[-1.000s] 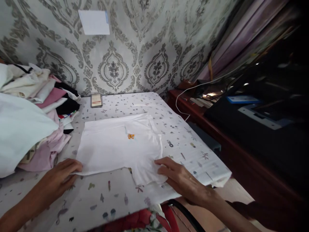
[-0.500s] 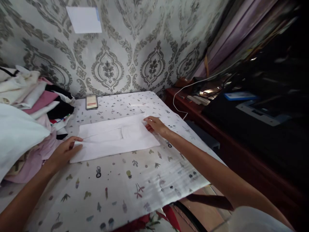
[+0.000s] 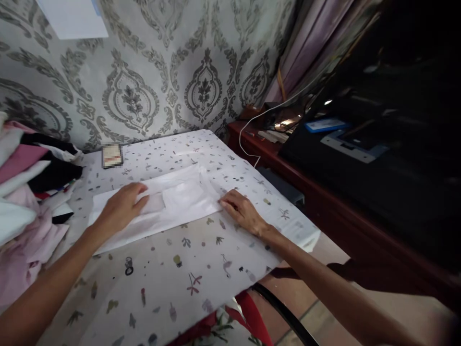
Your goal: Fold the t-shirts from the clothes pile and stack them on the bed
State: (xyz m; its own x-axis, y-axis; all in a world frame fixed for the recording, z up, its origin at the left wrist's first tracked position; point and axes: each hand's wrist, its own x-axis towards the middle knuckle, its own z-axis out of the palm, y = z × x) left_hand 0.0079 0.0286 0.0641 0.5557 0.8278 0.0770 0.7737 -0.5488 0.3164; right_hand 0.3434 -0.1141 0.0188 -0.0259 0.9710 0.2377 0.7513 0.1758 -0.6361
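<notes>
A white folded cloth (image 3: 183,194) lies lengthwise on the patterned sheet, its layers slightly wrinkled toward the right end. My left hand (image 3: 122,204) is over the cloth's left half, thumb apart from the curved fingers, with nothing gripped between them. At the near right corner, my right hand (image 3: 243,211) pinches the cloth's edge between thumb and fingers. What kind of garment the cloth is cannot be made out.
A heap of clothes (image 3: 29,192) lies at the left. A small framed card (image 3: 112,156) stands near the wall. On the right are a dark red cabinet (image 3: 324,211) and a white cable (image 3: 240,139). The patterned sheet (image 3: 154,278) covers the work surface.
My left hand has let go of the cloth's left end and moved right over it. My right hand has shifted from the far right corner to the near one. The view has turned right.
</notes>
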